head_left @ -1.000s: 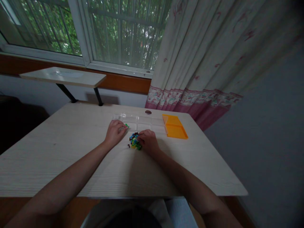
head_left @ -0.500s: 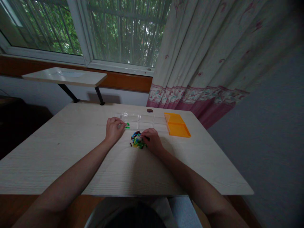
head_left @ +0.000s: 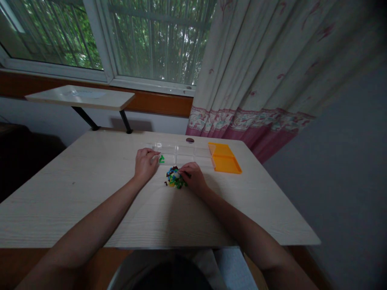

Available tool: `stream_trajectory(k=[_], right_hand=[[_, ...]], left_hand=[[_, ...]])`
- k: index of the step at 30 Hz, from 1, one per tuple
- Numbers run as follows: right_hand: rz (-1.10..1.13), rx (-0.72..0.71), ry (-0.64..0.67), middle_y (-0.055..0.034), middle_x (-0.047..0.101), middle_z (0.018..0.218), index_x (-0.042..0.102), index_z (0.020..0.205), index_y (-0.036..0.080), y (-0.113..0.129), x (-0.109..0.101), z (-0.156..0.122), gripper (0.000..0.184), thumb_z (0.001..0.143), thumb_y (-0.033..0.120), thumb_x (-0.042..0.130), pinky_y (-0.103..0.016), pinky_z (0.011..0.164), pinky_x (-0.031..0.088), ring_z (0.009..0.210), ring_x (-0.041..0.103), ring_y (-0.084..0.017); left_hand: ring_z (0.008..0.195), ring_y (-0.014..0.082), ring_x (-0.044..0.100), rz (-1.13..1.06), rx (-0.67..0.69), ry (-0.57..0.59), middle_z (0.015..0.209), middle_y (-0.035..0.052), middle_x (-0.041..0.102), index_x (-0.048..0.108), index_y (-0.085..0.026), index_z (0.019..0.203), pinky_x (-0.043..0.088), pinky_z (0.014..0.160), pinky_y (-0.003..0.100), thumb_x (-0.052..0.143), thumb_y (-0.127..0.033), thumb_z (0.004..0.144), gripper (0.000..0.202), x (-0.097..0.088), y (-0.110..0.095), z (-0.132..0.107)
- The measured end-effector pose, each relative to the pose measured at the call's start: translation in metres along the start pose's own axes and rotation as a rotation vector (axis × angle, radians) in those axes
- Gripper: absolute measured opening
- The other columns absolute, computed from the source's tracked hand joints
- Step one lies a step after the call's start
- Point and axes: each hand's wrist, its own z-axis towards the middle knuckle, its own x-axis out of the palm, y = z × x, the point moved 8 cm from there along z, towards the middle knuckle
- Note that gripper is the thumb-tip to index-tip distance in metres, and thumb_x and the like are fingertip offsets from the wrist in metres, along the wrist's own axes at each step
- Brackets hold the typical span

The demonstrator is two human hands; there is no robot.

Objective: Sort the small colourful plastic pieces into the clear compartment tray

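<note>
- My left hand [head_left: 146,163] lay on the table [head_left: 90,193] with the fingers curled loosely. Its fingertips were at the near left edge of the clear tray [head_left: 184,152].
- The green pieces [head_left: 161,159] sat in the tray's near left compartment, just beside those fingertips. I could not tell whether the left hand had hold of anything; the pieces were too small.
- My right hand [head_left: 193,177] rested against the right side of the pile of small coloured pieces [head_left: 174,178]. Its thumb and fingers were drawn together in a pinch at the pile's edge.
- Something thin and dark showed at that pinch, but I could not tell whether the hand truly gripped it.
- The pile lay on the bare table between my two hands, just in front of the tray. It was a mix of blue, yellow, green and dark bits, with a stray dark one just off its left side.
- The orange lid [head_left: 225,159] lay flat at the tray's right end, touching it or very nearly.
- A dark round mark [head_left: 190,140] sat on the table just behind the tray.
- Beyond the table's far edge stood a pale shelf [head_left: 80,96] on dark brackets, under the window [head_left: 151,40].
- A curtain [head_left: 256,72] with a pink patterned hem hung to the right of the window.
</note>
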Motion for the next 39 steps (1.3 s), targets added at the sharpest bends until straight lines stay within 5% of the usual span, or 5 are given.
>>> stream_trajectory(k=[8,13,28,33,39], right_hand=[[0.12,-0.005,-0.047,-0.0043,0.07,0.087,0.075,0.085,0.021,-0.002,-0.007,0.001,0.021,0.091,0.035,0.06,-0.033,0.088,0.044,0.09,0.061,-0.018],[0.177,0.006,-0.03,-0.0036,0.07,0.088,0.074,0.085,0.022,-0.005,-0.005,0.001,0.022,0.09,0.038,0.06,-0.034,0.089,0.045,0.09,0.061,-0.018],[0.272,-0.072,0.015,-0.0048,0.071,0.087,0.075,0.087,0.022,-0.005,0.002,0.001,0.031,0.091,0.047,0.058,-0.034,0.086,0.047,0.089,0.062,-0.019],[0.242,-0.097,-0.058,-0.0049,0.072,0.088,0.073,0.093,0.022,-0.006,-0.006,0.001,0.032,0.098,0.041,0.048,-0.036,0.088,0.045,0.09,0.062,-0.019],[-0.025,-0.161,-0.005,-0.0062,0.07,0.09,0.074,0.088,0.021,-0.006,-0.013,0.001,0.014,0.088,0.03,0.064,-0.037,0.088,0.042,0.092,0.058,-0.021]], left_hand=[[0.108,0.0241,0.051,-0.114,0.338,0.279,0.109,0.0076,0.062,0.067,-0.026,0.116,0.04,0.099,0.042,0.053,-0.029,0.093,0.028,0.015,-0.059,-0.021],[0.108,0.0236,0.051,-0.102,0.435,0.356,0.112,0.0075,0.063,0.064,-0.027,0.122,0.039,0.101,0.042,0.052,-0.03,0.094,0.03,0.023,-0.075,-0.031],[0.103,0.0233,0.055,-0.012,0.519,0.29,0.101,0.0056,0.068,0.071,-0.025,0.102,0.041,0.096,0.041,0.055,-0.037,0.094,0.022,0.02,-0.076,-0.031],[0.096,0.0224,0.055,-0.063,0.375,0.194,0.094,0.0063,0.068,0.072,-0.022,0.092,0.044,0.09,0.039,0.059,-0.039,0.091,0.021,0.009,-0.059,-0.019],[0.097,0.0225,0.055,-0.075,0.192,0.068,0.091,0.0066,0.068,0.071,-0.022,0.087,0.044,0.091,0.04,0.062,-0.038,0.09,0.019,-0.007,-0.024,-0.006]])
